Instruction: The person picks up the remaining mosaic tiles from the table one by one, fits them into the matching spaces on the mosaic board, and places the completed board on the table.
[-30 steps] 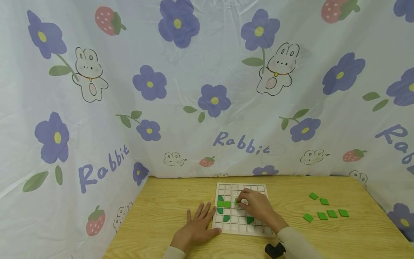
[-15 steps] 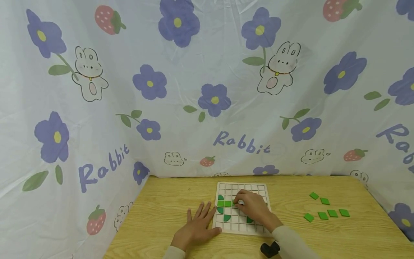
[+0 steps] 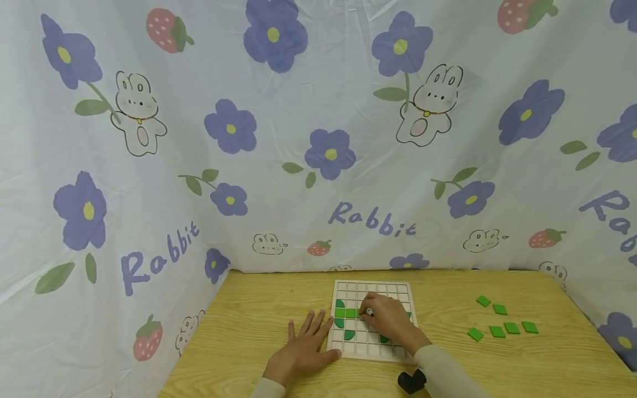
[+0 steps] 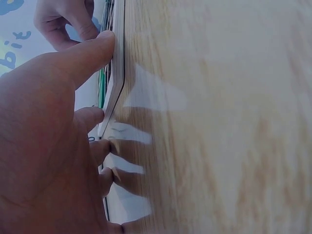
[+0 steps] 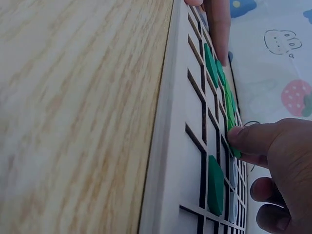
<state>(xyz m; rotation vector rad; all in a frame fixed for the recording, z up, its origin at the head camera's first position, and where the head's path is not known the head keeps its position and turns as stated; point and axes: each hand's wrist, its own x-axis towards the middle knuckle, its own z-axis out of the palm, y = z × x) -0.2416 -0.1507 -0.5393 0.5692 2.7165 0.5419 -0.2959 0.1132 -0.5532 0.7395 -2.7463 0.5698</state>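
Observation:
My left hand (image 3: 303,348) lies flat and spread on the table, thumb tip at the front left corner of a white gridded board (image 3: 368,359). In the left wrist view, that thumb (image 4: 100,48) rests along the board's edge. My right hand (image 3: 390,318) is over the board's middle, pinching a light green square tile (image 5: 236,152) between thumb and fingers, low at the grid. Directly left of it, two light green squares (image 3: 350,313) sit side by side in cells. Dark green quarter-circle pieces (image 3: 349,335) lie in other cells, and one (image 3: 384,338) is partly hidden by the right hand.
Several loose light green square tiles (image 3: 511,328) lie on the wooden table (image 3: 249,320) to the right of the board. A black object (image 3: 412,381) is below the right wrist. A flower-and-rabbit printed curtain (image 3: 278,182) hangs behind the table.
My right hand has moved a little left with the square tile, to beside the two placed squares, and the black object shifted left too. My left hand has stayed in place.

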